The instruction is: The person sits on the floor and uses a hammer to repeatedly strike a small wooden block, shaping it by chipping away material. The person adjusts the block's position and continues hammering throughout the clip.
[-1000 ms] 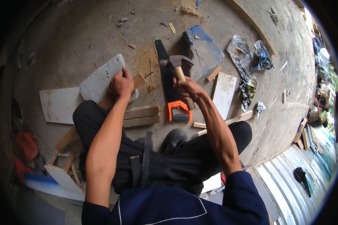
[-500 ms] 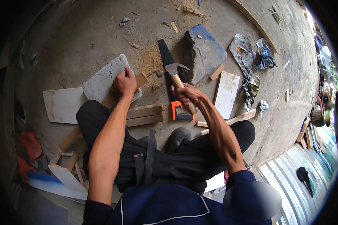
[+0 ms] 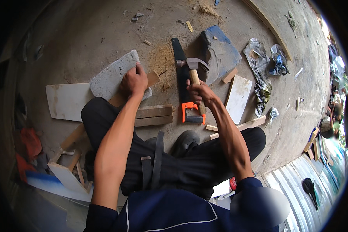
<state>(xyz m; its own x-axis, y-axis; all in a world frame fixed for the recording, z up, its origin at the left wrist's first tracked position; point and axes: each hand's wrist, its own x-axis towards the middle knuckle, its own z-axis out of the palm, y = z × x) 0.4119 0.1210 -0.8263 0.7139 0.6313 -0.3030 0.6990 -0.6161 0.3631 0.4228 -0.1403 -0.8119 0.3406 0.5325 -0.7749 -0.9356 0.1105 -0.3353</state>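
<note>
My left hand (image 3: 135, 79) is closed around a wooden strip (image 3: 154, 78), pressing it onto a pale grey concrete slab (image 3: 116, 71). From the far end of the strip a thin dark nail (image 3: 163, 72) sticks out to the right. A claw hammer (image 3: 194, 74) with a wooden handle is gripped in my right hand (image 3: 201, 94). Its head is held to the right of the nail, apart from it, above a handsaw (image 3: 178, 52) that lies on the floor. The saw has a dark blade and an orange and black handle (image 3: 193, 114).
A blue-grey block (image 3: 222, 52) stands beyond the saw. White boards (image 3: 239, 98) (image 3: 69, 101) lie on both sides, and wooden pieces (image 3: 154, 116) rest near my feet. Crumpled plastic (image 3: 257, 56) is at the right, corrugated metal sheet (image 3: 286, 181) at the lower right. Sawdust (image 3: 164, 58) covers some floor.
The hammer has moved right and slightly away from me, farther from the nail, with its head turned. My left hand still holds the strip on the slab. The whole view has shifted slightly.
</note>
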